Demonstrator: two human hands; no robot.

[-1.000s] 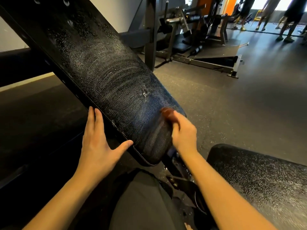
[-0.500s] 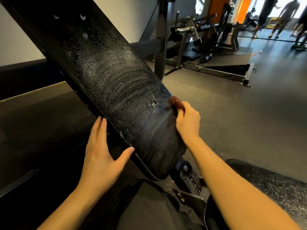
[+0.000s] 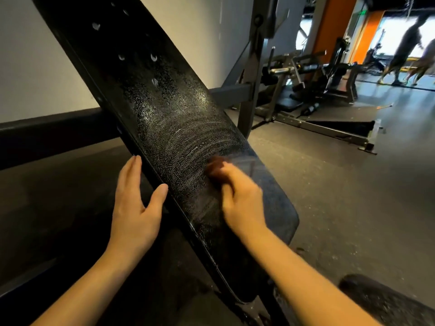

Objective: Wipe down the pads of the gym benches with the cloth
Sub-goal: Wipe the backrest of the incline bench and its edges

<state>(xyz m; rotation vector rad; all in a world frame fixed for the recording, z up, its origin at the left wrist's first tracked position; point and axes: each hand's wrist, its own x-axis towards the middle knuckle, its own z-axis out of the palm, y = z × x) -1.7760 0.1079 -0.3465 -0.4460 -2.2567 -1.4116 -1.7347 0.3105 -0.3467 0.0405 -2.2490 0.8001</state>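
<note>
A reddish-brown cloth, bunched small, presses against the lower middle of the inclined back pad of a gym bench. A person's right hand holds it there with fingers curled over it. Motion blur smears both, so the exact grip is hard to read, though the cloth appears pinched beneath the fingertips.

The pad's black, cracked face carries arcing pale streaks just above the cloth and scattered droplets higher up, suggesting the upper stretch is not yet wiped. The patch to the right of the hand looks smoother and darker.

The left hand lies flat along the pad's left edge, fingers straight and together, thumb splayed toward the face, holding nothing. It is most likely bracing the tilted pad against the push of the wiping.

The seat pad shows at lower right, speckled and well apart from the cloth, and probably comes next. A hinge bracket sits between the two pads.

Behind, a dark steel upright rises near the back pad's right edge and could cramp wide strokes on that side. Farther off, a weight machine stands on the rubber floor, with blurred figures beyond an orange pillar.
</note>
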